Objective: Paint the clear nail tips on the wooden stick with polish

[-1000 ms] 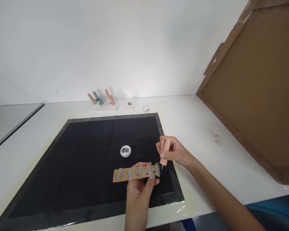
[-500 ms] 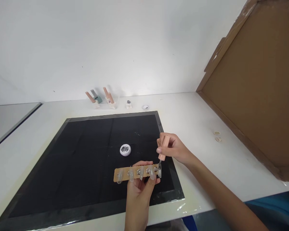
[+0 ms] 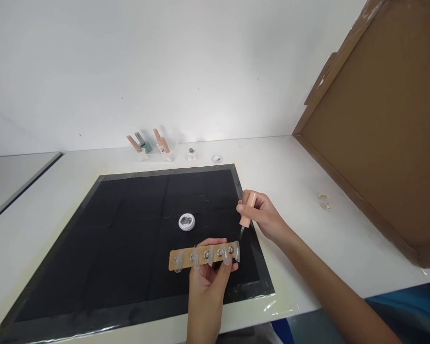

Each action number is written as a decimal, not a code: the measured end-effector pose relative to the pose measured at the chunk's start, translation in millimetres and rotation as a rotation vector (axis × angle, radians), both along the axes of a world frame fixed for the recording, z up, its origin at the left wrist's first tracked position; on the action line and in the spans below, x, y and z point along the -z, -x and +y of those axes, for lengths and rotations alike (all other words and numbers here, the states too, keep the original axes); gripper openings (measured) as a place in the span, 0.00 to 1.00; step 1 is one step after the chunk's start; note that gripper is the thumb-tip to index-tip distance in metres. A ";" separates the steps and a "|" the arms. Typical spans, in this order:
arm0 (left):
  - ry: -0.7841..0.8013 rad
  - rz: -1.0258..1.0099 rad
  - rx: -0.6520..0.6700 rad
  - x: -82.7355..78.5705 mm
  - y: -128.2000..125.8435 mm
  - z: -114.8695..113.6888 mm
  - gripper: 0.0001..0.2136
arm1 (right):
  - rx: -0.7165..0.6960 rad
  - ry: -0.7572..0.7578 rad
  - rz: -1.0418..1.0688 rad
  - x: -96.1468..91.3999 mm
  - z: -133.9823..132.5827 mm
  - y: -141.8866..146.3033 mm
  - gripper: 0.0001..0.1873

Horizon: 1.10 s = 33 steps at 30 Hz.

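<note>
My left hand (image 3: 207, 281) grips a tan strip (image 3: 186, 258) carrying several clear false nails on metal studs, held level above the black mat (image 3: 129, 239). My right hand (image 3: 262, 216) pinches a peach-handled brush (image 3: 247, 214), tip pointing down a short way above the strip's right end. A small white open jar (image 3: 187, 222) with grey contents sits on the mat just behind the strip.
At the back of the white table (image 3: 294, 167) stand peach and green brush bottles (image 3: 148, 144), a tiny pot (image 3: 191, 154) and a small lid (image 3: 217, 158). Two small pale discs (image 3: 323, 200) lie to the right. A brown cardboard panel (image 3: 380, 134) leans at the right.
My right hand has lifted the brush up and slightly right, off the strip's rightmost nail. My left hand keeps the strip almost still.
</note>
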<state>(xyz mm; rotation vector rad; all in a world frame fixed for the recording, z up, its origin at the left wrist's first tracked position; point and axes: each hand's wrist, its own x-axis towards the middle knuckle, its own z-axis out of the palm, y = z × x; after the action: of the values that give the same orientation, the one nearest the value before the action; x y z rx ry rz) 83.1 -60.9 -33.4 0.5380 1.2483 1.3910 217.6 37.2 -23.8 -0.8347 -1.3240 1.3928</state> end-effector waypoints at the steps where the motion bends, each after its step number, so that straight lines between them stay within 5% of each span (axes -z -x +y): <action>1: -0.007 0.008 -0.005 0.4 -0.2 -0.2 0.17 | -0.016 0.003 0.012 -0.1 -0.2 -0.1 0.22; 16: -0.088 0.134 -0.012 0.8 -3.4 -4.2 0.12 | -0.272 -0.118 -0.071 3.2 -8.6 2.7 0.17; 33: -0.094 0.202 0.040 7.7 -1.6 -6.1 0.12 | -0.212 -0.130 -0.132 2.5 -10.4 3.8 0.18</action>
<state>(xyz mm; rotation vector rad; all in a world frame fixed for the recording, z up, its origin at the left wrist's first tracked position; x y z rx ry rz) 84.7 -66.9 -41.1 0.7801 1.3295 1.3928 213.7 26.8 -26.3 -0.7253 -1.6249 1.4153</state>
